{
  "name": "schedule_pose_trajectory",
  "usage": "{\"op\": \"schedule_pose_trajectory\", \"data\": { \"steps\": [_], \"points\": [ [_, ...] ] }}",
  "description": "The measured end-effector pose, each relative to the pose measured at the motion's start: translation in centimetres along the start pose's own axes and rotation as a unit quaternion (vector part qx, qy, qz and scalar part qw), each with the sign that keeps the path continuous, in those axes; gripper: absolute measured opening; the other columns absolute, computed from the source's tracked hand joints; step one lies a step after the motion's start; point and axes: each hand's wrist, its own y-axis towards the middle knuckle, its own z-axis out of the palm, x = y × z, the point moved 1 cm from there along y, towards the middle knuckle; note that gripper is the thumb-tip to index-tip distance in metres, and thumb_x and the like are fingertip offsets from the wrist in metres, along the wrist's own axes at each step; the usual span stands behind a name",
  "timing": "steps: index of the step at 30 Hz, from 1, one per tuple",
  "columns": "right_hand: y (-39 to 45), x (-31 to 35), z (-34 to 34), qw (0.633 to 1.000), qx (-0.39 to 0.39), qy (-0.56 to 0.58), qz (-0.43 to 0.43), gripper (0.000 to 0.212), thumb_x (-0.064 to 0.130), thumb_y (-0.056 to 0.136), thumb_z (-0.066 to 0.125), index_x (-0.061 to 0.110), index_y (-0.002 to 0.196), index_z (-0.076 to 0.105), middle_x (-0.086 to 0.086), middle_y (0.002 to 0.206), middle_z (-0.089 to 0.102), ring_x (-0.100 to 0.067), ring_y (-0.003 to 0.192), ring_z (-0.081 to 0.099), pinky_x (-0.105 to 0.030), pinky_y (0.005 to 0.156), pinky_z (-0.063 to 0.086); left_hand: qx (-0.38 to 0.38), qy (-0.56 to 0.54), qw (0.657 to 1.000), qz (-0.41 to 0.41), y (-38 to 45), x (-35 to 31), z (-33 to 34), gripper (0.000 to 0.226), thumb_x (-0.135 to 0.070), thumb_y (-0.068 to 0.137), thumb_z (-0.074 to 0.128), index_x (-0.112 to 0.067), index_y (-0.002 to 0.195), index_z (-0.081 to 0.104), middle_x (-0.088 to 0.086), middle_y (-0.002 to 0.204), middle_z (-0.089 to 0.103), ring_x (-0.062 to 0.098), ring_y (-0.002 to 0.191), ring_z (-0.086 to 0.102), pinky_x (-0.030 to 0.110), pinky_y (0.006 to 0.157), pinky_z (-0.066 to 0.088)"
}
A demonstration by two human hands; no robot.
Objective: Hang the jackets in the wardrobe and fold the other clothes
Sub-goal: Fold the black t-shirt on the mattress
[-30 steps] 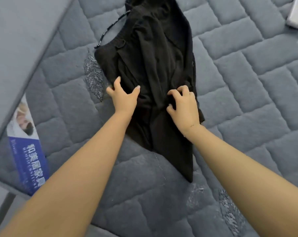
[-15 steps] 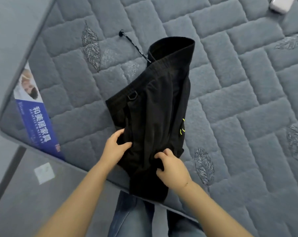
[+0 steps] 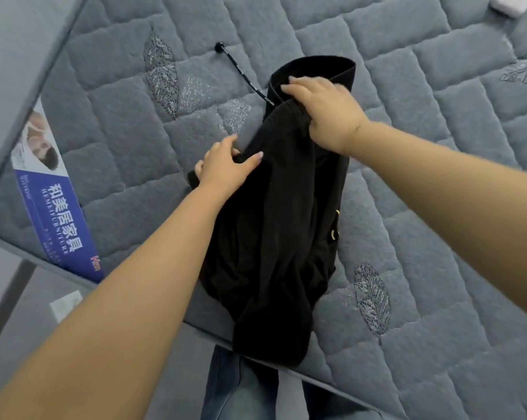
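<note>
Both hands grip the black garment (image 3: 280, 225): left hand (image 3: 226, 168) pinches its side edge, right hand (image 3: 323, 113) clutches the waistband. Risk: the bunched end below both wrists overhangs the mattress (image 3: 438, 268) edge and may drag it off.

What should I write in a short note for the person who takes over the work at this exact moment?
Left hand: grips the left edge of the black garment.
Right hand: grips its upper part, near the waistband.
Garment: bunched on the grey mattress, lower end over the edge; drawstring trails up-left.
Done: garment partly gathered.
Left: finish this fold. No wardrobe or jackets in view.
</note>
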Motion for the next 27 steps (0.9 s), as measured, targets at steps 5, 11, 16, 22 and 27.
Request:
{"op": "schedule_pose_trajectory", "data": {
  "steps": [5,11,16,22,27],
  "points": [
    [2.7,-1.6,0.5,0.986,0.105,-0.125,-0.017,0.057,0.012,0.080,0.062,0.015,0.134,0.047,-0.011,0.130,0.053,-0.032,0.127,0.043,-0.047,0.114,0.020,0.002,-0.104,0.986,0.129,-1.3,1.0,-0.9,0.019,-0.038,0.087,0.070,-0.019,0.090,0.066,-0.013,0.090,0.049,0.014,0.096,0.055,0.047,0.102,0.040],
    [-0.8,-4.1,-2.0,0.967,0.180,-0.180,0.006,0.047,0.066,0.073,0.066,0.029,0.099,0.055,0.001,0.093,0.061,-0.024,0.103,0.055,-0.038,0.095,0.026,-0.055,-0.085,0.962,0.252,-7.1,0.7,-5.7,0.013,-0.028,0.087,0.064,-0.015,0.086,0.064,-0.014,0.079,0.061,0.017,0.081,0.060,0.056,0.091,0.044],
    [-9.2,-4.1,-7.2,0.941,0.317,-0.116,0.004,0.028,0.051,0.074,0.073,0.031,0.080,0.055,0.009,0.080,0.061,-0.013,0.080,0.051,-0.031,0.085,0.019,-0.005,-0.170,0.959,0.229,-12.2,-5.0,-10.9,0.011,-0.018,0.096,0.058,-0.011,0.086,0.057,0.002,0.072,0.055,0.008,0.070,0.048,0.030,0.070,0.040],
    [-23.2,-5.7,-21.9,0.967,0.242,-0.054,0.062,0.016,0.028,0.078,0.074,0.018,0.076,0.061,-0.001,0.070,0.060,-0.021,0.070,0.058,-0.026,0.061,0.044,0.058,-0.113,0.922,0.366,-20.0,-18.4,-18.7,0.017,-0.017,0.096,0.052,-0.002,0.086,0.054,0.016,0.074,0.052,0.029,0.069,0.046,0.036,0.068,0.036],
    [-38.1,-7.2,-34.2,0.989,0.103,-0.043,0.098,0.022,0.042,0.071,0.078,0.023,0.075,0.068,0.000,0.083,0.066,-0.016,0.075,0.062,-0.028,0.068,0.045,0.006,0.023,0.865,0.502,-27.8,-29.2,-24.3,0.012,-0.029,0.093,0.051,-0.033,0.082,0.051,-0.004,0.067,0.054,0.008,0.073,0.049,0.020,0.091,0.027]
  ]
}}
